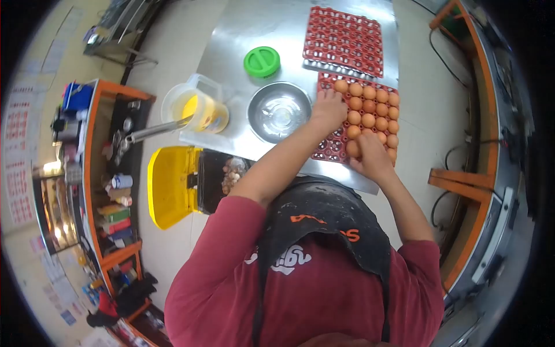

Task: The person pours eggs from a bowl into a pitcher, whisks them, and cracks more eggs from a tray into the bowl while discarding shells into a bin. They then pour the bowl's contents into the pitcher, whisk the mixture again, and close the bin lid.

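Observation:
A red plastic egg tray (330, 151) lies on the steel table with several rows of brown eggs (369, 120) in its right part. Its cups on the left show no eggs. My left hand (329, 110) is over the tray's left side, beside the leftmost eggs, its fingers curled downward; whatever they hold is hidden. Lower down, my right hand (373, 155) reaches over the near rows, with fingers and thumb around a brown egg (353, 148) at the near left corner of the group. A steel bowl (279, 113) stands left of my left hand.
Stacked red trays (344, 41) lie at the far end of the steel table (243, 26). Left of the bowl are a green lid (262, 62) and a plastic jug (215, 118) with yellow liquid and a metal handle. A yellow-lidded bin (167, 188) holding eggshells (232, 174) stands below.

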The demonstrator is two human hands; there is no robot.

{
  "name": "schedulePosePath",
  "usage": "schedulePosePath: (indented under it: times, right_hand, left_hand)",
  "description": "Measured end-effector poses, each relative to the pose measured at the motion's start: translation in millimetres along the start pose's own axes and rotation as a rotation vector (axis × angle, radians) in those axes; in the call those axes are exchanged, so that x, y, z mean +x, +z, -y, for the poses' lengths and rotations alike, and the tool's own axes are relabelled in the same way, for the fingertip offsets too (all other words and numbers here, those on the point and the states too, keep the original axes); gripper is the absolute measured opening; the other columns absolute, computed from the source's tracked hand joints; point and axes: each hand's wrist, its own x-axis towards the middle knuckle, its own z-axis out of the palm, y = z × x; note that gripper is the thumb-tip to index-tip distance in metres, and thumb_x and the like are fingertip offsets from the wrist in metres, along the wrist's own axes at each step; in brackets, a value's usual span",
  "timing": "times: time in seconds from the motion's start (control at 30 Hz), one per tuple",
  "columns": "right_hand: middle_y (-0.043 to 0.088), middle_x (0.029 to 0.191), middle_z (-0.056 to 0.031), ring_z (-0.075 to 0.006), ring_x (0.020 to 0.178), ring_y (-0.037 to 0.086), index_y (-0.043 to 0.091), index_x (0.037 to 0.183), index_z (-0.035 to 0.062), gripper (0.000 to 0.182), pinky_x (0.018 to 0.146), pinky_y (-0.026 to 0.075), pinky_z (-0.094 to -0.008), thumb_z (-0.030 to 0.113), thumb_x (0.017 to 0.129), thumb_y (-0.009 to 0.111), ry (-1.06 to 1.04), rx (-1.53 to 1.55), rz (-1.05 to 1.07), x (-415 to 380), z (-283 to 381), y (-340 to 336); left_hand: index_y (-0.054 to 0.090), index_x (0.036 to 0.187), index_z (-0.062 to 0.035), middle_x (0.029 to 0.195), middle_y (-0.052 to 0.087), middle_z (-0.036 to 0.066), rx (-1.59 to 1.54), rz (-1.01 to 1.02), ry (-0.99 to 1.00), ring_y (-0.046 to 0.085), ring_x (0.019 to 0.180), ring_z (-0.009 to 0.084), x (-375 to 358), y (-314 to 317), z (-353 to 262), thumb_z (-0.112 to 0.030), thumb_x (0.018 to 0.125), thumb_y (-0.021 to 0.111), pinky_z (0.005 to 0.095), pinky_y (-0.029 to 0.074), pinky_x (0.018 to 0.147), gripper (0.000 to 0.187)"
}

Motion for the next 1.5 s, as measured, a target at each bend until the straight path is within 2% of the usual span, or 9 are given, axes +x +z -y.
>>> schedulePosePath:
  times: [0.13, 0.23, 0.33, 0.4, 0.6, 0.73, 0.93, 1.13, 1.5]
  right_hand:
    - [0.059, 0.108, -0.0121, -0.0247, 0.096, 0.060, 0.054, 0.125, 0.0003, 0.043, 0.083, 0.051, -0.0339, 0.009, 0.086, 0.068, 0.365, 0.653, -0.176, -14.2, -6.1, 4.9]
    - [0.059, 0.115, -0.0088, -0.0163, 0.104, 0.060, 0.051, 0.135, -0.0002, 0.041, 0.087, 0.052, -0.0299, 0.004, 0.095, 0.060, 0.725, 1.166, -0.180, -13.2, -15.1, -6.6]
    - [0.061, 0.120, -0.0112, -0.0192, 0.109, 0.060, 0.052, 0.134, 0.0000, 0.041, 0.090, 0.051, -0.0310, 0.005, 0.095, 0.061, 0.653, 1.320, -0.356, -10.8, -11.7, -4.3]
    - [0.061, 0.123, -0.0128, -0.0211, 0.111, 0.061, 0.054, 0.131, 0.0003, 0.039, 0.091, 0.051, -0.0318, 0.007, 0.094, 0.065, 0.445, 1.109, -0.620, 8.3, 36.5, -8.4]
    - [0.060, 0.123, -0.0142, -0.0226, 0.117, 0.061, 0.049, 0.128, -0.0010, 0.049, 0.098, 0.051, -0.0348, 0.010, 0.088, 0.076, 0.023, 0.428, -0.421, 19.5, 23.8, 9.6]
    - [0.060, 0.122, -0.0175, -0.0249, 0.110, 0.065, 0.049, 0.126, -0.0031, 0.052, 0.094, 0.054, -0.0346, 0.004, 0.084, 0.078, 0.091, 0.868, -0.599, 23.6, 42.6, 4.0]
    - [0.061, 0.121, -0.0161, -0.0240, 0.108, 0.066, 0.050, 0.126, -0.0033, 0.051, 0.092, 0.055, -0.0328, 0.005, 0.085, 0.078, -0.016, 0.570, -0.600, 23.1, 42.3, 18.3]
    - [0.064, 0.116, -0.0137, -0.0238, 0.104, 0.067, 0.056, 0.121, 0.0001, 0.046, 0.083, 0.056, -0.0328, 0.009, 0.082, 0.080, 0.307, 1.015, -0.725, 32.9, 34.6, 15.1]
    - [0.057, 0.117, -0.0118, -0.0332, 0.111, 0.052, 0.066, 0.124, 0.0162, 0.048, 0.097, 0.042, -0.0466, 0.026, 0.079, 0.080, 0.246, -0.289, -0.012, 40.5, 39.1, 27.6]
  left_hand:
    - [0.071, 0.103, -0.0094, 0.116, 0.059, 0.013, -0.071, -0.017, -0.069, 0.054, 0.115, 0.0325, -11.4, -24.6, -5.2, -0.028, 0.086, 0.069, 0.0539, 0.039, 0.103, 0.026]
    - [0.070, 0.108, -0.0048, 0.103, 0.065, 0.012, -0.463, -0.242, -0.179, 0.063, 0.098, 0.0271, -34.8, -25.7, -1.3, -0.030, 0.083, 0.077, 0.0443, 0.050, 0.085, 0.036]
    - [0.063, 0.117, -0.0019, 0.097, 0.069, 0.011, -0.981, -0.044, -0.354, 0.068, 0.083, 0.0210, -68.9, -49.1, -7.5, -0.025, 0.087, 0.079, 0.0374, 0.055, 0.071, 0.042]
    - [0.061, 0.122, -0.0020, 0.097, 0.071, 0.009, -1.383, 0.037, -0.436, 0.067, 0.080, 0.0159, -84.7, -37.6, -15.1, -0.021, 0.088, 0.078, 0.0317, 0.055, 0.069, 0.042]
    - [0.053, 0.133, 0.0010, 0.103, 0.071, 0.007, -1.683, 0.141, -0.418, 0.069, 0.086, 0.0107, -92.1, -39.1, -20.7, -0.008, 0.092, 0.073, 0.0249, 0.058, 0.070, 0.046]
    - [0.052, 0.135, 0.0008, 0.105, 0.071, 0.008, -1.650, 0.162, -0.381, 0.069, 0.085, 0.0122, -91.3, -41.8, -15.6, -0.006, 0.094, 0.071, 0.0252, 0.058, 0.070, 0.046]
    - [0.052, 0.135, 0.0008, 0.105, 0.069, 0.007, -1.673, 0.024, -0.277, 0.067, 0.080, 0.0092, -83.2, -41.7, -18.7, -0.007, 0.093, 0.072, 0.0234, 0.055, 0.065, 0.047]
    - [0.051, 0.136, 0.0011, 0.104, 0.069, 0.007, -1.586, 0.124, -0.340, 0.066, 0.077, 0.0079, -88.9, -54.9, -15.6, -0.004, 0.093, 0.070, 0.0219, 0.054, 0.062, 0.047]
    - [0.049, 0.142, -0.0015, 0.116, 0.066, 0.008, -1.597, -0.057, -0.411, 0.065, 0.089, 0.0089, -143.0, -81.2, 27.0, -0.004, 0.090, 0.073, 0.0234, 0.054, 0.075, 0.057]
